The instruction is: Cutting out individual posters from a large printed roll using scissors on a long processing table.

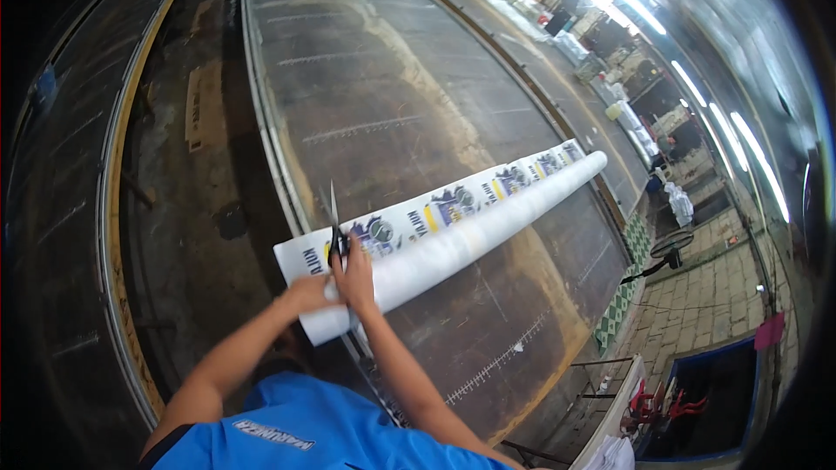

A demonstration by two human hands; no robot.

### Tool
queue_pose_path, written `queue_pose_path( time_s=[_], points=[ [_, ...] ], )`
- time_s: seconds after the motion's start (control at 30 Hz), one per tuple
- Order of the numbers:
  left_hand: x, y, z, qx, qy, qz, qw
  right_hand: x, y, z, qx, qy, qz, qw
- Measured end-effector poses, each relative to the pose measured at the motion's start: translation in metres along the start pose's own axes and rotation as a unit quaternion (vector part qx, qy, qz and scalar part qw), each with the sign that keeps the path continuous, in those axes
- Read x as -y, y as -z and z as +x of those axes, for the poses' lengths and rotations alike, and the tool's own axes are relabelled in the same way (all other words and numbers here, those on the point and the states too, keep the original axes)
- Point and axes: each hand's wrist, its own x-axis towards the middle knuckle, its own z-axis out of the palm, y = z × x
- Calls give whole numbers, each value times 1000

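A long white roll of printed sheet (470, 242) lies slantwise across the dark table, its near end at the table's left edge. Along its far side a flat strip of the sheet (453, 206) shows purple, yellow and black print. At that near end, my right hand (355, 280) is closed around the black handles of a pair of scissors (334, 219), whose blades point away from me above the strip. Just left of it, my left hand (308, 294) is closed at the roll's end; its fingertips are partly hidden.
The long dark table (357, 61) runs away from me, with white tick marks on its top. A second table (65, 200) stands left, across a floor gap holding flat cardboard (205, 109). At the right are a black fan (672, 248) and a brick wall (688, 309).
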Motion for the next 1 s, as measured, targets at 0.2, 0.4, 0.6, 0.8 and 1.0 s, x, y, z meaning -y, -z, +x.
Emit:
queue_pose_path(
  time_s=[0.2,0.4,0.6,0.8,1.0],
  points=[
    [32,58,38,-118,-26,-2,993,-1,-54,121,92,-60,69,992],
    [27,63,-14,-217,-86,187,954,-26,-56,65,-69,-62,234,968],
    [105,128,69,-252,-48,-3,967,-18,-120,165,-78,-17,26,996],
    [193,234,173,-46,-8,-7,999,-20,-192,348,14,-34,40,999],
    [195,208,137,-301,-31,189,934,-5,-224,312,-20,46,109,993]
  ],
)
